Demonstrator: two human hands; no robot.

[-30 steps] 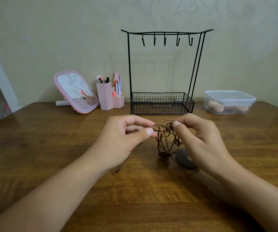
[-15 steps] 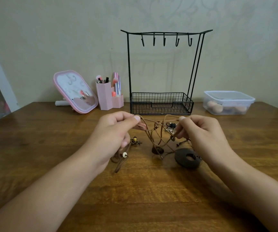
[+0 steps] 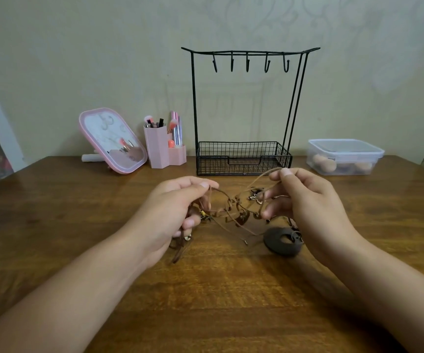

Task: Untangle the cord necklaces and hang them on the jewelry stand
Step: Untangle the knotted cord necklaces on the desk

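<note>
Pale patterned wall rises behind a brown wooden counter [image 3: 53,225] that carries everything here. At the back, near the middle, a black wire jewelry stand [image 3: 244,159] has a mesh basket at its base and a top bar with five bare hooks [image 3: 247,63]. Left of it stand a pink brush holder [image 3: 163,149] filled with makeup brushes and a tilted pink-framed mirror [image 3: 112,140]. Right of the stand sits a clear lidded plastic box [image 3: 344,156] with rounded tan things inside; what they are cannot be told.

Nearer the viewer, both hands are raised above the counter with a tangle of brown cord necklaces [image 3: 231,210] stretched between them. The left hand [image 3: 172,212] pinches cord between thumb and forefinger, and more strands hang from its curled lower fingers down to the wood, with small beads showing there. The right hand [image 3: 305,202] pinches a lighter loop of cord at its thumb tip, while its lower fingers close on other strands near some small metal charms. A knot sits midway between the hands. A dark round pendant [image 3: 281,242] with a hole lies on the counter just below the right hand.
</note>
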